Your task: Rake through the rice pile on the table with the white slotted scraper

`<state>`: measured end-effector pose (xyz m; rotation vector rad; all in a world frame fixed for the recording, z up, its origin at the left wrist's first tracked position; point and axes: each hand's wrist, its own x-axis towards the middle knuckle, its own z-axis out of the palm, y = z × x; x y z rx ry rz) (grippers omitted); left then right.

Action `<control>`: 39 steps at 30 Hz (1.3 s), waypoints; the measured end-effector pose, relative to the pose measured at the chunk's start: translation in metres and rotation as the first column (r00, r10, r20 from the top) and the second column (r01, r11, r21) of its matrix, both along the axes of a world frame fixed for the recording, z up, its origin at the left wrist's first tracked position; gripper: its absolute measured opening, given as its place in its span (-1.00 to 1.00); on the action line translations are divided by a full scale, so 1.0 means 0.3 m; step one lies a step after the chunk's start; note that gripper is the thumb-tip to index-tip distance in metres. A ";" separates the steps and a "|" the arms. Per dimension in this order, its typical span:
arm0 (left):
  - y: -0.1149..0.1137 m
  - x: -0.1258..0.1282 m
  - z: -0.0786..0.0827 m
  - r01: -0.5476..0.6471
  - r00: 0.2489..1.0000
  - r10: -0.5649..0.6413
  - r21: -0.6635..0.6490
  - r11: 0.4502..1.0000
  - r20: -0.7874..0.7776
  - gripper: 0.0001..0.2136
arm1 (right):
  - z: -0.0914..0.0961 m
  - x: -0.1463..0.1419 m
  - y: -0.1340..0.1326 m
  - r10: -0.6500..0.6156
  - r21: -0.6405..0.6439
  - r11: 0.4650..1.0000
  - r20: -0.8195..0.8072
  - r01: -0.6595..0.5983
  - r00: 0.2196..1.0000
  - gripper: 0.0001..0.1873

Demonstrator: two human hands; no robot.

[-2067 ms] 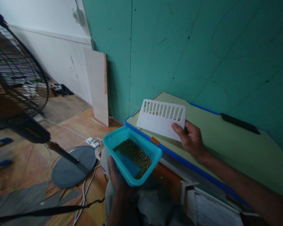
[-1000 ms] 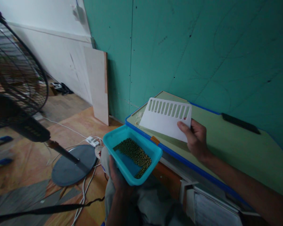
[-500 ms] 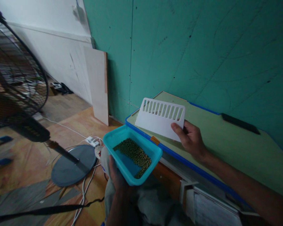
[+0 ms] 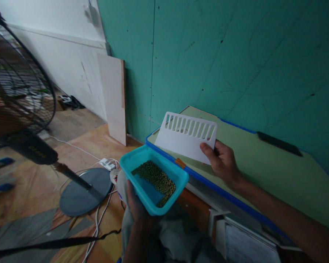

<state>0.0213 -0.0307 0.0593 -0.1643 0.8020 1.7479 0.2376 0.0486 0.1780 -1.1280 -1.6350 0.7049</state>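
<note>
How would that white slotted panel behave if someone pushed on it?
The white slotted panel is probably fairly stiff: it looks flat though the right hand grips only one end. It's likely light too, being thin and slotted.

Beans (image 4: 155,177) in the tub (image 4: 148,190) — fan (image 4: 41,151) to its left, tabletop (image 4: 263,171) to its right.

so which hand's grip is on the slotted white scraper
The right hand: its grip is on the right edge of the slotted white scraper. The left hand instead holds the turquoise tub with greenish beans in it.
</note>
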 end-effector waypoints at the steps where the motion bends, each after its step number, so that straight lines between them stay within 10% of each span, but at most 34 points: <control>1: 0.000 -0.001 -0.006 -0.007 1.000 0.007 0.002 1.000 -0.008 -0.60 | 0.000 0.000 0.000 -0.015 0.002 1.000 -0.007 0.015 1.000 -0.60; 39: 0.011 -0.006 -0.011 -0.013 0.998 0.014 -0.010 1.000 0.055 -0.59 | -0.013 0.009 0.015 -0.020 -0.029 0.999 0.036 0.021 0.999 -0.59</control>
